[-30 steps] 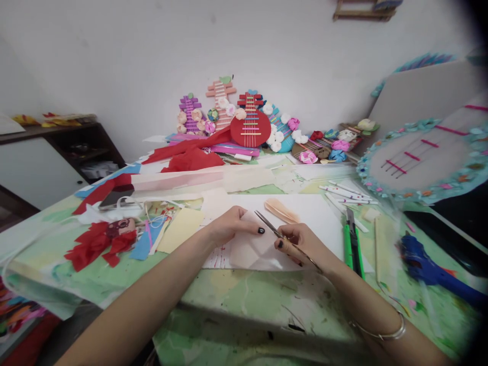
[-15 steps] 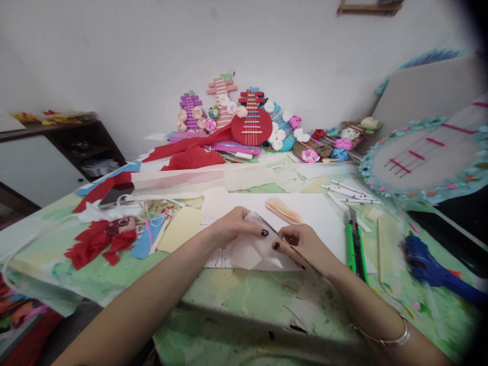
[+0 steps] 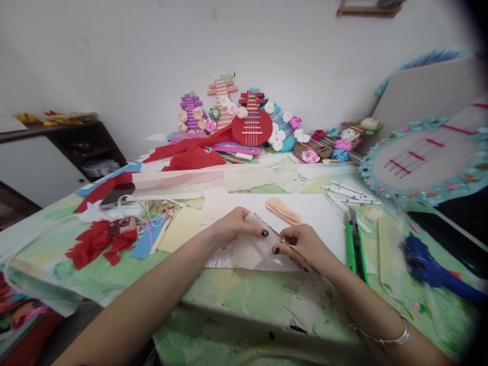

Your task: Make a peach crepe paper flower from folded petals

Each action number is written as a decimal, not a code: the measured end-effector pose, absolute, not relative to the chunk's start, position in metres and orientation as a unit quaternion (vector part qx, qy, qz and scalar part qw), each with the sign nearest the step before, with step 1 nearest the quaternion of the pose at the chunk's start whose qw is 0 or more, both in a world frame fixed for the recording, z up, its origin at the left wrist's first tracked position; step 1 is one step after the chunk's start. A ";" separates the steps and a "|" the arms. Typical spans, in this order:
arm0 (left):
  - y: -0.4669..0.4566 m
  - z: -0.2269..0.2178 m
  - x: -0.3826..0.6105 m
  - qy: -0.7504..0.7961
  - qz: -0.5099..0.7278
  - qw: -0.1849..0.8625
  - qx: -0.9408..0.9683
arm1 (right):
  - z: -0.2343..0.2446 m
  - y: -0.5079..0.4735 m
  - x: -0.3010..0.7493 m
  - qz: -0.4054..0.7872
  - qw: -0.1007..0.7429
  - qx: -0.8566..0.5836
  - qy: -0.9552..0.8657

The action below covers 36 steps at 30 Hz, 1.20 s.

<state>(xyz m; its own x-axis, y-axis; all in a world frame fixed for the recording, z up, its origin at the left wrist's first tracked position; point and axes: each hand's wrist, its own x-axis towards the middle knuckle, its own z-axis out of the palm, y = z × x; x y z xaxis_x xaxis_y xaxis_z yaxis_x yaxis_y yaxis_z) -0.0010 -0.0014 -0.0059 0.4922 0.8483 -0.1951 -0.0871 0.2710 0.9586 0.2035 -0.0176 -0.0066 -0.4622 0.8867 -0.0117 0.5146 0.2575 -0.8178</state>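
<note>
My left hand (image 3: 238, 229) is closed on a sheet of thin white, see-through paper (image 3: 253, 251), its thumb lying on top. My right hand (image 3: 305, 248) is closed around a pair of scissors (image 3: 285, 241), seen nearly edge-on. Their slim dark blades run along the paper's upper right edge toward my left thumb, and a gold-coloured part shows near my right fingers. Most of the handles are hidden in the hand. Just beyond the hands, a folded peach paper piece (image 3: 282, 210) lies on a larger white sheet (image 3: 324, 216).
At right lie a green utility knife (image 3: 349, 249), a wooden stick (image 3: 380, 249) and a blue glue gun (image 3: 427, 264). Red crepe paper (image 3: 86, 244) and yellow paper (image 3: 182, 229) are at left. Paper-flower-decorated lute models, one red (image 3: 244, 129), stand against the wall.
The scissor blades look slimmer and closer together along the paper's edge. The paper has shifted slightly; both hands stay almost in place.
</note>
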 end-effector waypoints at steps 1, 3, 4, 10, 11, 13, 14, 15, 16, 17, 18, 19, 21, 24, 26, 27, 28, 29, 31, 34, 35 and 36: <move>-0.001 -0.006 -0.001 0.378 0.334 0.702 0.502 | -0.007 -0.018 0.203 0.394 0.235 -0.463 -0.758; -0.001 -0.006 -0.001 0.377 0.335 0.704 0.500 | -0.007 -0.017 0.203 0.385 0.238 -0.468 -0.759; -0.001 -0.005 -0.001 0.376 0.336 0.705 0.499 | -0.007 -0.017 0.204 0.375 0.244 -0.478 -0.756; 0.002 -0.002 -0.001 0.413 0.465 0.620 0.478 | 0.001 0.000 0.229 0.136 0.318 -0.627 -0.698; 0.003 -0.002 -0.001 0.421 0.501 0.593 0.469 | 0.001 0.004 0.236 0.084 0.307 -0.659 -0.681; 0.005 -0.001 -0.002 0.430 0.556 0.558 0.442 | 0.001 0.012 0.246 0.035 0.255 -0.707 -0.659; 0.007 -0.001 -0.002 0.432 0.571 0.552 0.427 | 0.000 0.016 0.250 0.017 0.222 -0.725 -0.652; 0.007 -0.001 -0.002 0.435 0.578 0.551 0.416 | -0.002 0.019 0.253 0.002 0.196 -0.732 -0.652; 0.008 -0.002 -0.003 0.439 0.578 0.552 0.410 | -0.003 0.021 0.255 -0.010 0.173 -0.735 -0.656; 0.008 -0.003 -0.003 0.443 0.574 0.553 0.410 | -0.005 0.022 0.256 -0.019 0.151 -0.736 -0.660; 0.008 -0.004 -0.002 0.445 0.565 0.556 0.417 | -0.006 0.023 0.257 -0.025 0.134 -0.735 -0.665; 0.008 -0.006 -0.002 0.442 0.556 0.560 0.426 | -0.007 0.023 0.257 -0.032 0.126 -0.730 -0.672; 0.007 -0.008 -0.001 0.428 0.542 0.569 0.446 | -0.007 0.021 0.255 -0.049 0.131 -0.712 -0.688; 0.005 -0.009 0.002 0.419 0.527 0.566 0.477 | -0.005 0.013 0.245 -0.064 0.197 -0.663 -0.719; 0.002 -0.007 0.004 0.422 0.514 0.552 0.503 | -0.004 0.006 0.232 0.015 0.334 -0.583 -0.740; 0.000 -0.005 0.006 0.420 0.504 0.548 0.519 | -0.004 0.003 0.225 0.098 0.372 -0.535 -0.753; -0.002 -0.004 0.007 0.415 0.490 0.546 0.538 | -0.004 0.000 0.217 0.194 0.383 -0.484 -0.763; -0.003 -0.003 0.008 0.409 0.473 0.546 0.557 | -0.006 -0.003 0.210 0.275 0.396 -0.445 -0.755; -0.005 -0.002 0.010 0.402 0.440 0.548 0.587 | -0.010 -0.005 0.199 0.370 0.417 -0.408 -0.723; -0.003 -0.004 0.010 0.417 0.445 0.537 0.583 | -0.017 -0.004 0.194 0.397 0.453 -0.404 -0.688; -0.001 -0.005 0.010 0.424 0.468 0.527 0.569 | -0.019 -0.003 0.195 0.398 0.459 -0.411 -0.680; 0.002 -0.006 0.008 0.428 0.499 0.514 0.552 | -0.020 -0.002 0.196 0.398 0.460 -0.419 -0.675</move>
